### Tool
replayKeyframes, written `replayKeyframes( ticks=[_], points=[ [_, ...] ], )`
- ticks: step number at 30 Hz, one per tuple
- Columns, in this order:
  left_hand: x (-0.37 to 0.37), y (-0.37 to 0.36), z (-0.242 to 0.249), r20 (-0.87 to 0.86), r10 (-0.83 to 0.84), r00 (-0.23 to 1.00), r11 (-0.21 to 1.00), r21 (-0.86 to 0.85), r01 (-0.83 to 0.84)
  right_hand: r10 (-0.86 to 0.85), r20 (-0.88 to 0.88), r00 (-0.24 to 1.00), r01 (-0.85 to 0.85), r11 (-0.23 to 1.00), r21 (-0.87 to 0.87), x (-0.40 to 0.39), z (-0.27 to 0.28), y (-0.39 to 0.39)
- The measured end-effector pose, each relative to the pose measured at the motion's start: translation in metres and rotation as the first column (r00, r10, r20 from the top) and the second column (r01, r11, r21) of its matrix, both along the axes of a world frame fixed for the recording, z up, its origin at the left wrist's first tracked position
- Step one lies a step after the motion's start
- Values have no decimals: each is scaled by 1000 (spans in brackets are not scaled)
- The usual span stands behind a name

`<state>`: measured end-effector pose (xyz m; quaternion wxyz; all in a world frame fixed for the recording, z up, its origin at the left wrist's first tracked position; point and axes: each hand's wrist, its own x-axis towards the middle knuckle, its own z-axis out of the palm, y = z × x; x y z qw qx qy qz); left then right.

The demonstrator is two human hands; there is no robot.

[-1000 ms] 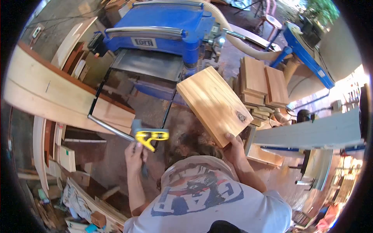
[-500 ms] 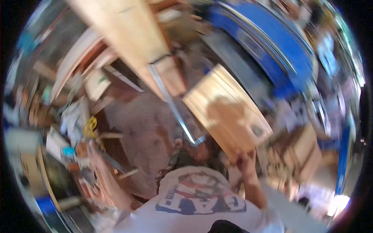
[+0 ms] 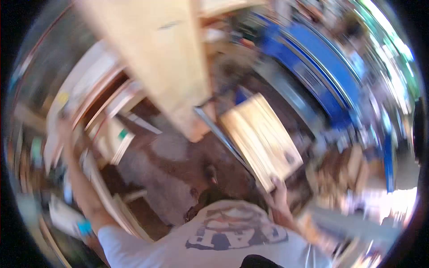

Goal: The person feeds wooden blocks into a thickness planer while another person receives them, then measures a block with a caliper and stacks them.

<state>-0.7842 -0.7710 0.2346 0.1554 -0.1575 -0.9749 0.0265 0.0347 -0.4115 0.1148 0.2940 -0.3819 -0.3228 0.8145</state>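
My right hand [image 3: 279,193] grips the near corner of a light wooden board [image 3: 263,138], with the thumb on its upper face. The board has straight grain and a dark knot near its right corner. My left arm stretches far out to the left. At its end, my left hand [image 3: 65,125] is at the edge of a pale surface [image 3: 89,67], close to a small yellow thing [image 3: 62,97]. Motion smears its fingers. A long wooden plank [image 3: 165,58] reaches in from the top, with a metal bar clamp [image 3: 219,129] at its near end, partly behind the board.
Beyond the board stands a blue cabinet or chest [image 3: 313,67] with metal trim. A stack of wood pieces [image 3: 344,172] sits at the right. Wooden panels [image 3: 114,143] lean at the left above the stained floor [image 3: 170,156].
My left hand has swung forward from low on the left to the pale surface. The board in my right hand has turned and lost the head's shadow. The whole view has shifted.
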Motion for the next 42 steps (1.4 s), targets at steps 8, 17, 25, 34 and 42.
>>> replayKeyframes(
  ticks=[8, 17, 25, 34, 42],
  points=[
    [-53, 98, 19, -80, -269, 960, 948, 152, 278, -672, -126, 730, 633, 734, -244, -28, -49, 81],
    [-64, 75, 12, -200, -162, 966, 986, 15, 168, -852, -119, 510, 786, 518, -338, -81, -132, 213],
    [167, 27, -31, -379, -115, 918, 759, 563, 327, -595, 23, 803, 575, 765, -290, -49, -118, 262],
    [387, -36, -175, 75, 205, 976, 861, 460, -217, -292, 106, 951, 309, 926, -216, -15, -113, 296],
    [411, -62, -225, 255, 332, 908, 876, 274, -397, -301, 383, 873, 357, 930, -83, 13, -129, 350]
  ],
)
